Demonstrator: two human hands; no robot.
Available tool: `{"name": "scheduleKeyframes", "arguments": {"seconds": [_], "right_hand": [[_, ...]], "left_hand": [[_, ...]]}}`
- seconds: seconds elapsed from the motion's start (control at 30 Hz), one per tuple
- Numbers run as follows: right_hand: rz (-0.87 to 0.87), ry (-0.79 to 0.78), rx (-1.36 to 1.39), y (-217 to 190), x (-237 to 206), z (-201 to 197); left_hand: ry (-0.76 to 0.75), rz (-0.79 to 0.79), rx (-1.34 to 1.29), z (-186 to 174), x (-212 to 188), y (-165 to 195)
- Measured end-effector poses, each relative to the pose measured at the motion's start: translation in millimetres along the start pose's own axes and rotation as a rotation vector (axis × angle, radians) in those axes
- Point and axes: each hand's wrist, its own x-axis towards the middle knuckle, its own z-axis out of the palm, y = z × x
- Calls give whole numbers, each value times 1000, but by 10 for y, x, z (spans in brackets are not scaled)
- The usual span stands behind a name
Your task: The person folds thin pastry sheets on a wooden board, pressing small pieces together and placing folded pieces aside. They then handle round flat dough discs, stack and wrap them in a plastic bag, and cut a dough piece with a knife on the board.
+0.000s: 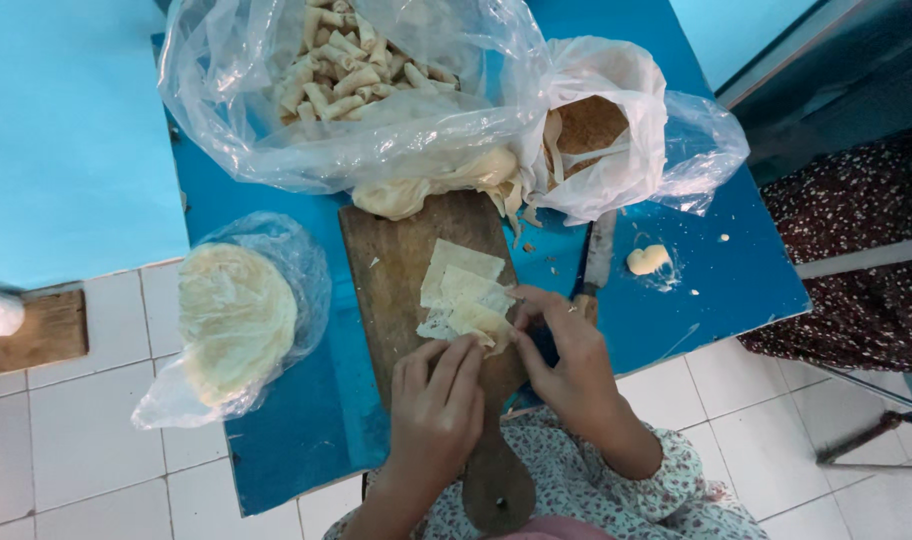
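Pastry sheets: pale, thin wrapper squares [463, 290] lie stacked on the wooden cutting board [416, 300], near its middle.
Left hand: the left hand [436, 410] rests on the board, its fingers [466, 355] curled down onto the near edge of the wrapper stack, pressing it.
Right hand: the right hand [571, 365] sits just beside the left, fingers bent and pinching the stack's right corner.
Tabletop: a blue tabletop [736, 270] carries the board, which hangs over the near edge by its handle.
Round stack: a pile of round wrappers in a clear bag [236, 320] lies left of the board.
Rolls: a big clear bag of finished rolls [341, 60] sits behind the board.
Knife: a knife [598, 255] lies right of the board, near a small dab of paste [648, 260].
White bag: a white plastic bag [606, 130] stands behind the knife.
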Motion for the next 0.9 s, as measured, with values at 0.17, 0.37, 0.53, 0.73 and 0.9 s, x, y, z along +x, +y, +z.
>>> {"name": "scheduleKeyframes", "arguments": {"seconds": [0.17, 0.37, 0.53, 0.73, 0.9], "right_hand": [[21, -4, 83, -16, 3, -3], [-21, 85, -40, 7, -84, 116], [-235, 139, -21, 25, -187, 218], [-353, 44, 45, 10, -175, 164], [-371, -52, 60, -17, -149, 48]], "left_hand": [[-21, 4, 2, 3, -15, -9], [-33, -3, -2, 7, -11, -10], [-35, -18, -36, -3, -18, -5], [5, -14, -72, -3, -19, -14], [-2, -14, -32, -1, -31, -14]]}}
